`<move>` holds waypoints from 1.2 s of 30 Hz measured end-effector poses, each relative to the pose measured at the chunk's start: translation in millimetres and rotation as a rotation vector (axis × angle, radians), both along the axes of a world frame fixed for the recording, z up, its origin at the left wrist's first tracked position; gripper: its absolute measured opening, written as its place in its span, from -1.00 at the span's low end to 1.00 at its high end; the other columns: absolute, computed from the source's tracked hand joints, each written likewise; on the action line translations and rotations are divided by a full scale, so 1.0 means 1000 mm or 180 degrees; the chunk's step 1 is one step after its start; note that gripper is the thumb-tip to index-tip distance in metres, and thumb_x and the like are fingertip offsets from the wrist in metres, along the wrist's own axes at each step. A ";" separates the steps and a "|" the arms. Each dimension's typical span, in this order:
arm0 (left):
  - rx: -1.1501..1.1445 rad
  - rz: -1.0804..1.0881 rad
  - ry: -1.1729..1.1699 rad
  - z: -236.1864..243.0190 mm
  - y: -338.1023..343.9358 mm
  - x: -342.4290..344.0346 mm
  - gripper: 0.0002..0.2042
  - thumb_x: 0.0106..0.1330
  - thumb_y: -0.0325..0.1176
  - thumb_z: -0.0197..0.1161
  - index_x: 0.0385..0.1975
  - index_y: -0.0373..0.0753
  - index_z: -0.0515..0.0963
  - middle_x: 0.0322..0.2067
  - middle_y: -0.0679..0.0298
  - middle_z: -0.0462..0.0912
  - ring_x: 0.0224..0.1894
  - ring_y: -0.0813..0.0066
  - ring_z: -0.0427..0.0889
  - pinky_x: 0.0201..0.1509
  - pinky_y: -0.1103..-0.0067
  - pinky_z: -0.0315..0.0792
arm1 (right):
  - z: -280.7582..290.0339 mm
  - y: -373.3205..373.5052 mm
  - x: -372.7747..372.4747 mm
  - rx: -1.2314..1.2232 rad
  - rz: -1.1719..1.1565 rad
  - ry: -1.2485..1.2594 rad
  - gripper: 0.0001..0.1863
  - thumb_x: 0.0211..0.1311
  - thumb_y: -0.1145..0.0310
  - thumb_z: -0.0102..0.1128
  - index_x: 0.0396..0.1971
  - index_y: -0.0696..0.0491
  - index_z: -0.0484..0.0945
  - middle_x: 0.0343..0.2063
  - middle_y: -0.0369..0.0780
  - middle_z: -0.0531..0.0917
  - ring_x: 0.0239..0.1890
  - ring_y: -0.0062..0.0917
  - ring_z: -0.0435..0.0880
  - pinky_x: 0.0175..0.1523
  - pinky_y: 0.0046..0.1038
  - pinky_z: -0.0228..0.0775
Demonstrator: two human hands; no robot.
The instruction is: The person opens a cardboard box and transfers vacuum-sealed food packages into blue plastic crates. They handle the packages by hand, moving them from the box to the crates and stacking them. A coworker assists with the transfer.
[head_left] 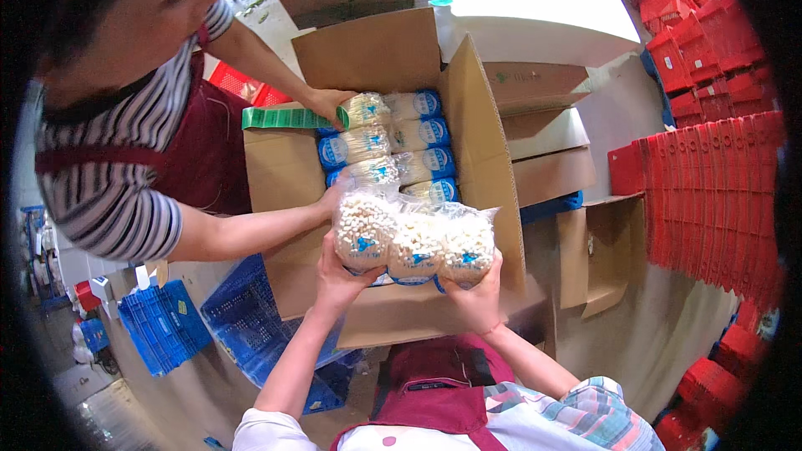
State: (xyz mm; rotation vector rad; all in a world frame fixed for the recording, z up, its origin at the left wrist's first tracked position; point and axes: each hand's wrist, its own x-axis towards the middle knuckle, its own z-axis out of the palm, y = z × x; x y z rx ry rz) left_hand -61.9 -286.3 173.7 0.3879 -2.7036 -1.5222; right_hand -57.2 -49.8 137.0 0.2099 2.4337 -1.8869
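Three clear bags of enoki mushrooms (418, 244) sit side by side between my hands, their white caps facing up, over the near side of an open cardboard box (484, 138). My left hand (341, 277) is wrapped round the left end of the row, and my right hand (478, 294) grips the right end. More bagged enoki (422, 134) with blue labels lie in two columns inside the box. A co-worker's hand (327, 104) is at the far bags beside a green strip (284, 118); the co-worker's other hand (336, 194) reaches in close to my left hand.
The co-worker in a striped shirt (113, 209) stands at the left. Blue crates (164, 326) lie low on the left. Stacks of red crates (710, 200) line the right side. Other cardboard boxes (547, 121) and a white box (526, 0) stand beyond.
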 end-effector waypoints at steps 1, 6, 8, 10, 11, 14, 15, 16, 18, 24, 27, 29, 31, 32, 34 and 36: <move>0.0128 0.0001 0.0186 0.001 -0.002 0.006 -0.18 -0.20 -0.28 0.56 0.10 -0.19 0.18 -0.10 0.09 0.55 -0.05 0.20 0.57 -0.02 0.39 0.47 | 0.004 -0.001 0.002 0.0024 0.0045 0.0127 -0.10 -0.29 0.43 0.48 0.14 0.13 0.14 0.04 -0.09 0.33 0.08 -0.26 0.39 0.18 -0.32 0.22; 0.0101 0.0282 0.0230 0.025 -0.009 0.035 -0.22 -0.19 -0.28 0.56 0.05 -0.25 0.23 -0.11 0.09 0.55 -0.05 0.26 0.57 -0.03 0.42 0.46 | 0.029 -0.011 0.011 -0.0016 0.0230 0.0537 -0.14 -0.25 0.44 0.48 0.12 0.13 0.16 0.05 -0.08 0.30 0.12 -0.27 0.35 0.19 -0.33 0.19; 0.0184 0.0384 0.0286 0.030 -0.010 0.047 -0.24 -0.19 -0.28 0.56 0.03 -0.27 0.24 -0.12 0.10 0.55 -0.06 0.29 0.56 -0.02 0.44 0.45 | 0.039 -0.015 0.013 -0.0062 0.0303 0.0558 -0.14 -0.23 0.45 0.47 0.12 0.13 0.15 0.05 -0.09 0.30 0.12 -0.30 0.35 0.19 -0.34 0.19; 0.0243 0.0467 0.0397 0.023 -0.015 0.060 -0.25 -0.19 -0.28 0.56 0.02 -0.29 0.26 -0.12 0.12 0.54 -0.07 0.32 0.56 -0.01 0.46 0.44 | 0.042 -0.019 0.016 -0.0131 0.0391 0.0578 -0.14 -0.22 0.47 0.46 0.13 0.13 0.14 0.04 -0.10 0.31 0.11 -0.33 0.35 0.18 -0.35 0.19; 0.0281 0.0532 0.0478 0.023 -0.014 0.064 -0.26 -0.17 -0.27 0.55 0.02 -0.30 0.26 -0.14 0.14 0.53 -0.09 0.33 0.56 -0.01 0.47 0.43 | 0.044 -0.022 0.018 -0.0160 0.0421 0.0591 -0.14 -0.22 0.47 0.46 0.13 0.14 0.13 0.03 -0.11 0.31 0.10 -0.34 0.36 0.18 -0.35 0.19; 0.0159 0.0668 0.0488 0.044 -0.012 0.073 -0.28 -0.16 -0.24 0.54 0.01 -0.30 0.29 -0.15 0.13 0.54 -0.09 0.34 0.56 -0.04 0.47 0.44 | 0.058 -0.027 0.017 0.0019 0.0659 0.0645 -0.14 -0.18 0.48 0.46 0.13 0.14 0.10 0.00 -0.15 0.33 0.06 -0.41 0.37 0.17 -0.39 0.20; 0.0096 0.0793 0.0522 0.050 -0.010 0.075 -0.30 -0.17 -0.21 0.54 -0.01 -0.31 0.32 -0.16 0.10 0.54 -0.10 0.27 0.58 -0.06 0.46 0.45 | 0.059 -0.029 0.017 -0.0100 0.0692 0.0594 -0.15 -0.18 0.47 0.46 0.13 0.14 0.11 -0.01 -0.15 0.33 0.06 -0.42 0.36 0.17 -0.40 0.20; -0.0032 0.0857 0.0506 0.050 -0.011 0.079 -0.30 -0.18 -0.21 0.54 -0.02 -0.30 0.33 -0.16 0.09 0.53 -0.10 0.24 0.58 -0.06 0.45 0.46 | 0.059 -0.031 0.018 -0.0220 0.0728 0.0539 -0.16 -0.17 0.47 0.46 0.13 0.14 0.11 -0.01 -0.16 0.33 0.06 -0.43 0.36 0.17 -0.40 0.20; -0.0289 0.0959 0.0465 0.054 -0.011 0.088 -0.30 -0.20 -0.21 0.54 -0.02 -0.30 0.34 -0.16 0.08 0.53 -0.10 0.18 0.58 -0.07 0.43 0.46 | 0.056 -0.030 0.020 -0.0336 0.0785 0.0437 -0.15 -0.16 0.47 0.46 0.13 0.13 0.10 -0.01 -0.17 0.34 0.05 -0.45 0.36 0.16 -0.42 0.21; -0.0637 0.1172 0.0367 0.074 0.003 0.101 -0.31 -0.24 -0.25 0.53 -0.03 -0.27 0.36 -0.17 0.10 0.53 -0.12 0.12 0.57 -0.09 0.39 0.46 | 0.047 -0.017 0.006 -0.0542 0.1352 0.0107 -0.16 -0.16 0.50 0.46 0.13 0.12 0.12 -0.01 -0.18 0.35 0.06 -0.46 0.37 0.15 -0.42 0.24; -0.0785 0.1320 0.0285 0.095 0.009 0.110 -0.35 -0.23 -0.25 0.53 -0.07 -0.28 0.40 -0.18 0.10 0.52 -0.13 0.13 0.57 -0.09 0.40 0.46 | 0.066 -0.020 0.006 -0.0831 0.1468 -0.0085 -0.18 -0.16 0.51 0.46 0.13 0.12 0.13 0.00 -0.18 0.36 0.06 -0.48 0.37 0.16 -0.43 0.25; -0.0781 0.1442 0.0317 0.108 0.013 0.124 -0.37 -0.23 -0.25 0.53 -0.09 -0.28 0.41 -0.18 0.11 0.52 -0.13 0.15 0.57 -0.09 0.41 0.46 | 0.067 -0.021 0.016 -0.0972 0.1607 -0.0281 -0.15 -0.17 0.49 0.47 0.14 0.12 0.13 0.00 -0.18 0.36 0.07 -0.48 0.37 0.17 -0.42 0.25; -0.0887 0.1533 0.0202 0.114 0.008 0.152 -0.35 -0.23 -0.26 0.54 -0.09 -0.28 0.40 -0.18 0.11 0.52 -0.13 0.16 0.58 -0.09 0.41 0.46 | 0.066 -0.028 0.033 -0.0968 0.1657 -0.0178 -0.11 -0.21 0.47 0.48 0.15 0.12 0.12 0.03 -0.18 0.34 0.09 -0.47 0.35 0.18 -0.42 0.23; -0.0944 0.1632 0.0221 0.115 0.002 0.166 -0.35 -0.24 -0.27 0.54 -0.09 -0.28 0.40 -0.18 0.11 0.53 -0.13 0.17 0.58 -0.09 0.41 0.46 | 0.068 -0.036 0.041 -0.0896 0.1737 -0.0100 -0.10 -0.22 0.48 0.48 0.16 0.13 0.09 0.03 -0.18 0.34 0.08 -0.47 0.36 0.18 -0.41 0.24; -0.0914 0.1746 0.0340 0.116 -0.007 0.189 -0.35 -0.24 -0.28 0.55 -0.09 -0.29 0.39 -0.18 0.10 0.53 -0.14 0.17 0.58 -0.10 0.41 0.46 | 0.071 -0.053 0.056 -0.0745 0.1898 0.0054 -0.08 -0.22 0.52 0.46 0.16 0.14 0.05 0.02 -0.18 0.36 0.07 -0.48 0.38 0.18 -0.40 0.25; -0.0885 0.1881 0.0396 0.112 -0.012 0.210 -0.36 -0.24 -0.28 0.56 -0.10 -0.29 0.39 -0.19 0.10 0.54 -0.15 0.17 0.59 -0.11 0.42 0.46 | 0.069 -0.065 0.069 -0.0921 0.1951 -0.0001 -0.10 -0.22 0.46 0.48 0.15 0.13 0.11 0.03 -0.17 0.33 0.10 -0.45 0.35 0.19 -0.41 0.21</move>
